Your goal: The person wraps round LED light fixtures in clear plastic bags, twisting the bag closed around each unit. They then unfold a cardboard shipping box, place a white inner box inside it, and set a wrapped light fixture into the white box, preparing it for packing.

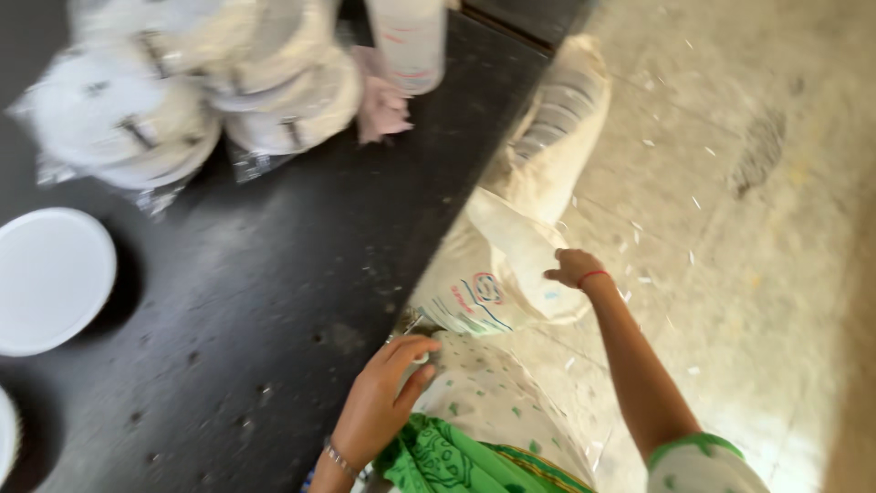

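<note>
A black counter (274, 274) fills the left side, from 7 to 12 o'clock. A pale stone floor (730, 183) with small white scraps covers the right, from 1 to 5 o'clock, in soft daylight.

sack (520, 246) on floor (730, 183), right of counter (274, 274)

dark counter (274, 274) runs along left. white round lid (50, 278) at its left edge. bagged stacks of white discs (182, 91) at far left, blurred. pink cloth (381, 105) beside them. speckled floor (748, 228) right.
</note>
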The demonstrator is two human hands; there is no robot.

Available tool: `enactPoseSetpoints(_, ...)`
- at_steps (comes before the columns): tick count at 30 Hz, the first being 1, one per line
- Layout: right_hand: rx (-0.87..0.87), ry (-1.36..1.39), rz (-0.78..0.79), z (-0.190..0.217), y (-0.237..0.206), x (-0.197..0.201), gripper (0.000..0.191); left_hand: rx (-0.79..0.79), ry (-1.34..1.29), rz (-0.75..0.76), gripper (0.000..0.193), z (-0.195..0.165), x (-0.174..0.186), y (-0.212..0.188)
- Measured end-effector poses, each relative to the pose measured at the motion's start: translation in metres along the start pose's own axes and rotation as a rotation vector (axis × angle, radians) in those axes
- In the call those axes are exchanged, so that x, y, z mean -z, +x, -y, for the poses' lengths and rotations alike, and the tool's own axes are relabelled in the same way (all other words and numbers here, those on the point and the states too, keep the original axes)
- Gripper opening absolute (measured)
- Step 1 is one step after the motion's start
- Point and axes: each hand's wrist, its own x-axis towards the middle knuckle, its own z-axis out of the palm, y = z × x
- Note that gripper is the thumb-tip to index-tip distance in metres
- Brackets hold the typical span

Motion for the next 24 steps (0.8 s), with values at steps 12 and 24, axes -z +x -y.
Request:
enactPoseSetpoints(12, 0.284, 0.424, 0.012, 0.055, -0.029, -0.12, 0.043, 0.039, 0.126, -0.13, 0.051, 0.116, -0.178, 0.174)
enactPoseSetpoints(24, 0.222, 1.101, 0.925, -0.03, -0.027, -0.116, 0.026, 0.113, 0.116, 0.145, 0.095, 0.123, -0.236, 0.179)
